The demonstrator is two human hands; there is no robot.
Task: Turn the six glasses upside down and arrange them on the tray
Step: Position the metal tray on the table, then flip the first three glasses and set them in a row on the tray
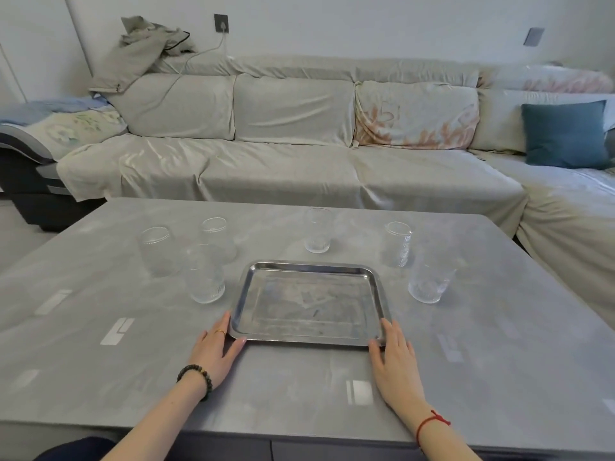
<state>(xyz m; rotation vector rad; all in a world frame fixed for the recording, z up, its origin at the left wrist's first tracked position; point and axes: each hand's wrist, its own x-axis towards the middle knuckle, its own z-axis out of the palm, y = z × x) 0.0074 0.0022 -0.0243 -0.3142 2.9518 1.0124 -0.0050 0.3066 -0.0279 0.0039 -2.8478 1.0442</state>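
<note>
A shiny metal tray (pixel 309 339) lies bare near the front middle of the grey table. My left hand (pixel 216 347) rests flat on the table, fingertips touching the tray's near left corner. My right hand (pixel 394 356) lies flat against its near right corner. Neither holds anything. Several clear ribbed glasses stand upright around the tray: three at the left (pixel 156 252) (pixel 216 239) (pixel 204 277), one behind the tray (pixel 317 231), two at the right (pixel 398 244) (pixel 429 281).
The grey table (pixel 100 344) ends just in front of my arms. A long covered sofa (pixel 283 168) runs behind the table and wraps around on the right, with a blue cushion (pixel 565 134) on it.
</note>
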